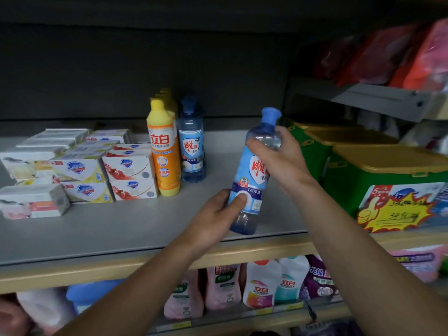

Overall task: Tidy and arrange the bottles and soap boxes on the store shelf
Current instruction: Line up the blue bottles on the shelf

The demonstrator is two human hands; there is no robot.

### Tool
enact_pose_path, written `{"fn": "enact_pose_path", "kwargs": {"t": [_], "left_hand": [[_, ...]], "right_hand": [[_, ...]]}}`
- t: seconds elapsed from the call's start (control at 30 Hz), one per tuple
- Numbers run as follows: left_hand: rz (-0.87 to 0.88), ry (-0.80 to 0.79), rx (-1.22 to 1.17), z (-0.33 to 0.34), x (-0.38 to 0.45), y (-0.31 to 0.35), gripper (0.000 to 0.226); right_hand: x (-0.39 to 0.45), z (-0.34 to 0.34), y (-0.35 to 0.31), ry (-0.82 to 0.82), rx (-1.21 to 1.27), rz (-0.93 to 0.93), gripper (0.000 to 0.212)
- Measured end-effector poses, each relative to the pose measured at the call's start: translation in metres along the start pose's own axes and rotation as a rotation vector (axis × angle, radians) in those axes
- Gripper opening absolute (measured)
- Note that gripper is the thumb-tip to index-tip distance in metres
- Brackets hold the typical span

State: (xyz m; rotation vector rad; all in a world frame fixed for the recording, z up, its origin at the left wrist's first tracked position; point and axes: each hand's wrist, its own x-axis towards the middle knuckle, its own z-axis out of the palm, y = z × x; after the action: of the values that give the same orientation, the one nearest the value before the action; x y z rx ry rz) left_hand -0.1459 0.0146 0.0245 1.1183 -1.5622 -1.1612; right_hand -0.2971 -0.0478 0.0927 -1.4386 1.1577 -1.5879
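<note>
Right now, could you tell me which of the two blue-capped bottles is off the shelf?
The blue-capped bottle gripped by both hands, tilted; its twin stands beside the orange bottle.

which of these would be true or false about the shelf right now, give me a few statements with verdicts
1. Both hands hold the blue bottle. True: the left hand grips it low, the right hand near the top.
2. The held bottle stands on the shelf. False: it is lifted and tilted.
3. An orange bottle stands beside a second blue bottle. True.
4. The soap boxes sit right of the orange bottle. False: they are stacked to its left.
</note>
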Motion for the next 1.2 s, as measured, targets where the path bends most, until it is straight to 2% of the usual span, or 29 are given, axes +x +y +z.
{"fn": "enact_pose_path", "kwargs": {"t": [0.07, 0.2, 0.27, 0.37, 0.47, 0.57, 0.7, 0.77, 1.03, 1.2], "left_hand": [[0.066, 0.0, 0.251, -0.006, 0.018, -0.008, 0.027], [0.194, -0.012, 0.552, -0.02, 0.045, -0.022, 0.021], [0.267, -0.007, 0.688, -0.028, 0.056, -0.029, 0.021], [0.284, -0.02, 0.897, -0.038, 0.071, -0.042, 0.036], [0.251, -0.073, 1.063, -0.04, 0.084, -0.054, 0.052], [0.236, -0.08, 1.116, -0.039, 0.093, -0.06, 0.059], [0.264, -0.129, 1.132, -0.041, 0.101, -0.06, 0.069], [0.266, -0.14, 1.125, -0.042, 0.106, -0.06, 0.067], [0.244, -0.096, 1.082, -0.041, 0.119, -0.067, 0.074], [0.252, -0.101, 1.089, -0.041, 0.123, -0.071, 0.068]], "right_hand": [[0.001, -0.006, 0.001, 0.011, -0.148, -0.154, 0.04], [0.008, -0.008, 0.017, 0.003, -0.388, -0.376, 0.055], [0.017, -0.01, 0.023, 0.002, -0.398, -0.355, 0.06], [0.032, -0.014, 0.028, -0.038, -0.326, -0.243, 0.065], [0.033, -0.015, 0.037, -0.04, -0.314, -0.19, 0.086], [0.008, -0.016, 0.063, -0.008, -0.38, -0.111, 0.093], [-0.015, -0.011, 0.086, 0.077, -0.573, -0.106, 0.056], [-0.009, -0.011, 0.089, 0.098, -0.63, -0.135, 0.049], [0.072, -0.018, 0.119, 0.221, -0.682, -0.081, 0.051], [0.123, -0.02, 0.141, 0.252, -0.692, -0.044, 0.053]]}}
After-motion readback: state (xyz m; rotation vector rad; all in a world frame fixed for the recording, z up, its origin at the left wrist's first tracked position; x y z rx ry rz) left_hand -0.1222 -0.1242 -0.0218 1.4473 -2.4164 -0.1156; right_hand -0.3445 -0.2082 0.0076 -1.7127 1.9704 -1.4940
